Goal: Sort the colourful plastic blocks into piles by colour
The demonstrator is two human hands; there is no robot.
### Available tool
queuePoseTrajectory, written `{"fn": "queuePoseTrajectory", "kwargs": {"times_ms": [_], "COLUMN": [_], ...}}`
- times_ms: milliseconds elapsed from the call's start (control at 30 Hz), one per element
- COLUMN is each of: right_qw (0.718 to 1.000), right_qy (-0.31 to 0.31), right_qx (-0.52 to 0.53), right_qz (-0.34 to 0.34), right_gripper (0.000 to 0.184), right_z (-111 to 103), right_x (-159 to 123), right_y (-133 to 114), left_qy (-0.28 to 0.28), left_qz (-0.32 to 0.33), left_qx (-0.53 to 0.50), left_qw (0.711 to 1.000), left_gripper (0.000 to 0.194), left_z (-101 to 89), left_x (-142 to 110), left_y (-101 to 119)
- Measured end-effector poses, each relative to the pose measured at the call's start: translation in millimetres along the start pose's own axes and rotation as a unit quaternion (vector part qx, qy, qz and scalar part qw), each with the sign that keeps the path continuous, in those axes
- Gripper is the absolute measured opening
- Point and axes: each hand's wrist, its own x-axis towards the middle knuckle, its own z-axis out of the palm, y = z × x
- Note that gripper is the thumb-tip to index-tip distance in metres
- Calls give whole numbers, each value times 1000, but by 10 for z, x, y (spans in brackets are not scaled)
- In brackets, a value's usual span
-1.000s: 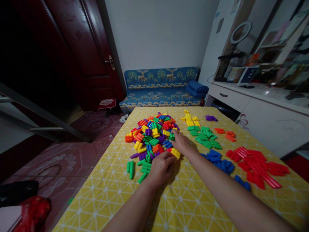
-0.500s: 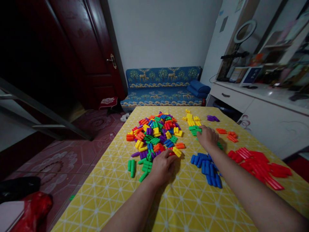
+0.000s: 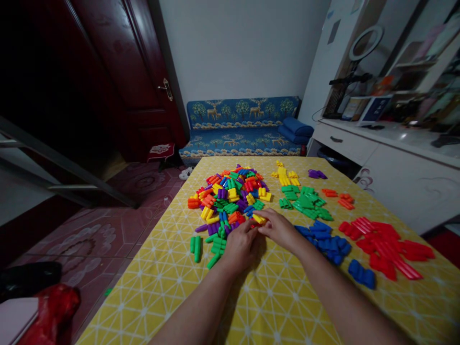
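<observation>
My left hand (image 3: 241, 244) is closed at the front edge of a mixed heap of plastic building blocks (image 3: 230, 194). A bit of a red building block (image 3: 253, 226) shows at its fingertips, mostly covered by the fingers. My right hand (image 3: 279, 231) comes in from the right, its thumb and fingers closed on a yellow building block (image 3: 258, 219). The two hands nearly touch. Just left of my left hand lie several green blocks (image 3: 218, 246), with a separate green pair (image 3: 195, 248) beyond them.
Single-colour groups lie on the table's right half: yellow (image 3: 284, 176), purple (image 3: 316, 174), green (image 3: 307, 202), orange (image 3: 344, 200), blue (image 3: 328, 242) and red (image 3: 386, 244). A yellow patterned cloth (image 3: 172, 287) covers the table. Behind stands a blue sofa (image 3: 237, 139); a white cabinet (image 3: 406, 177) is at right.
My right hand has left the green group, moving left and nearer to me, and has taken hold of the yellow block beside my left hand. My left hand has barely moved.
</observation>
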Motion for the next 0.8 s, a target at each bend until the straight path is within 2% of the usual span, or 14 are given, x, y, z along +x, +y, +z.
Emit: {"fn": "queuePoseTrajectory", "kwargs": {"times_ms": [100,200,300,467,600,800], "right_qw": [999,995,989,966,959,956], "right_qy": [27,89,136,185,194,225], "right_qx": [-40,-42,19,166,186,123], "right_qz": [-6,23,54,77,93,143], "right_gripper": [55,41,30,31,30,21], "right_z": [117,182,214,186,-77,-806], "right_x": [-51,-68,-86,-72,115,700], "right_y": [17,37,60,174,385,758], "left_qy": [15,34,55,67,54,38], "left_qz": [-6,-11,-1,2,-6,-2], "left_qx": [-43,-79,-100,-113,-99,-78], "left_qw": [999,996,993,991,994,996], "left_gripper": [30,29,28,26,24,26], "left_z": [21,44,47,6,-16,1], "left_x": [-8,-17,-17,-11,-12,-16], "left_y": [-26,-60,-74,-40,-14,-23]}}
